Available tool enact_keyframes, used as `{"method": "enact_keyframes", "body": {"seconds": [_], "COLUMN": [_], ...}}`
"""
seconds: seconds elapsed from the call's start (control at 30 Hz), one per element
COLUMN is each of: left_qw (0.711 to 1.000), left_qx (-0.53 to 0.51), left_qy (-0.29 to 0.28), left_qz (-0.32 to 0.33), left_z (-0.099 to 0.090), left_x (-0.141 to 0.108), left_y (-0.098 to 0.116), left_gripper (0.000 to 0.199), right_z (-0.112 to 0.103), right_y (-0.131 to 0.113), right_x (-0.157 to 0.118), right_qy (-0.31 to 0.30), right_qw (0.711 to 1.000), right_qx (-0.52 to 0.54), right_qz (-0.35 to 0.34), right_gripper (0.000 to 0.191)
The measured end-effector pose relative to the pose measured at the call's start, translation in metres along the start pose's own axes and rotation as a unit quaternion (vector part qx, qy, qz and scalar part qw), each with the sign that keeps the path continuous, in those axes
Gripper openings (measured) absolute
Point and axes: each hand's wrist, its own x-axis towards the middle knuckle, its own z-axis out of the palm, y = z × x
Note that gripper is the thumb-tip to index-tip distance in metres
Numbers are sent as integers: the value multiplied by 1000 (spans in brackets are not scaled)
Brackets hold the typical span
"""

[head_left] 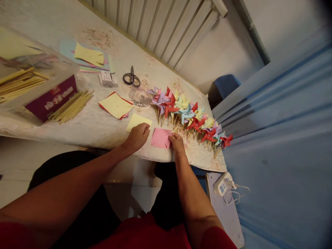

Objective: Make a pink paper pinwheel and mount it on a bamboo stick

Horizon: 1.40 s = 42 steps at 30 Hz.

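A pink square of paper point(160, 138) with slits cut in from its corners lies near the front edge of the table. My right hand point(177, 142) pinches its right edge between thumb and fingers. My left hand point(138, 136) is over a pale yellow paper square point(135, 121), left of the pink one, with its fingers curled together. Whether anything is between those fingertips is hidden. Further left rests a stack of slit paper squares point(116, 105), yellow on top with red beneath. A clear container of small shiny beads or pins point(141, 99) stands behind.
Rows of finished paper pinwheels point(184, 112) on sticks lie to the right. Scissors point(131, 79), small white boxes point(107, 79) and coloured paper point(89, 54) sit behind. At left are wooden sticks point(71, 106) and a plastic box point(15, 103). A power strip point(223, 185) is at lower right.
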Motion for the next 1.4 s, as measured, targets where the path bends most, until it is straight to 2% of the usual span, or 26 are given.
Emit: {"method": "enact_keyframes", "body": {"seconds": [0.2,0.37,0.47,0.67,0.77,0.87,1.0,1.07,1.13,1.3,1.4], "left_qw": [996,992,992,985,977,949,865,838,830,827,826], "left_qx": [-2,-18,-51,-109,-156,-254,-405,-437,-450,-455,-469], "left_qy": [-64,-62,-56,-58,-55,-71,-188,-225,-227,-180,-160], "left_qz": [-68,-108,-106,-118,-132,-173,-228,-235,-241,-275,-270], "left_z": [6,13,20,30,34,36,39,42,45,53,51], "left_x": [2,6,8,13,17,21,24,25,26,27,29], "left_y": [16,22,18,11,12,16,21,22,21,22,24], "left_gripper": [25,23,23,26,33,40,39,33,25,5,1], "right_z": [3,6,9,14,15,15,13,13,13,16,17], "right_y": [4,0,-4,-11,-13,-16,-18,-18,-18,-21,-26], "right_x": [-3,-4,-4,1,3,3,1,0,-1,-3,-5], "right_qy": [16,12,7,55,51,33,30,33,30,22,69], "right_qw": [997,988,987,975,961,954,952,954,960,975,980], "right_qx": [78,152,162,216,271,298,306,299,277,215,163], "right_qz": [2,17,16,-5,1,12,0,-5,-9,-47,-93], "right_gripper": [17,19,19,21,24,25,24,23,22,16,19]}}
